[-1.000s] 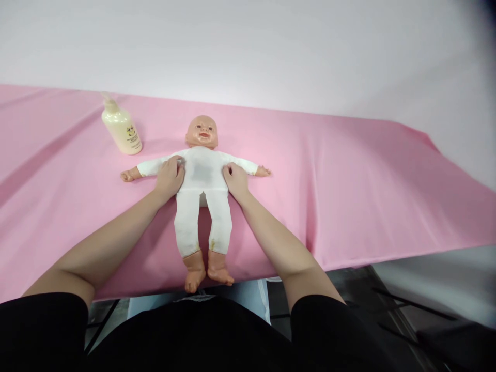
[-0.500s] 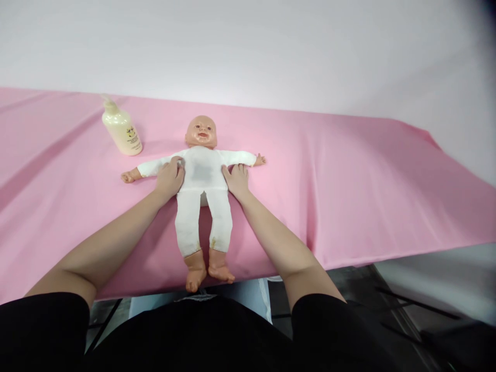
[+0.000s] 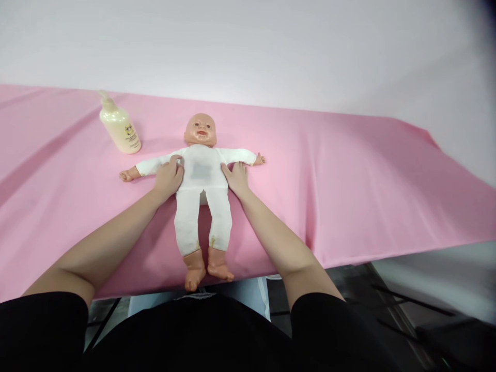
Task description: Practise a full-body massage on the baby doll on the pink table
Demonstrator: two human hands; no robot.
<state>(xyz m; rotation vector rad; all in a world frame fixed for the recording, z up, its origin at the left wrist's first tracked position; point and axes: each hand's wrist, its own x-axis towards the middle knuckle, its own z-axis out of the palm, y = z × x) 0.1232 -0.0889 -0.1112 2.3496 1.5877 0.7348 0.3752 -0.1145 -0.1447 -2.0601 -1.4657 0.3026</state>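
Head view: doll supine, head far.

Black short sleeves, black top; forearms bare; no rings or watch visible.

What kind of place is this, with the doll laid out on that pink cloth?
Probably a baby-care practice or demonstration setup, though I can't be sure. A baby doll in a white suit lies on a table draped in pink cloth, a pump bottle stands nearby, and a plain white backdrop hangs behind.
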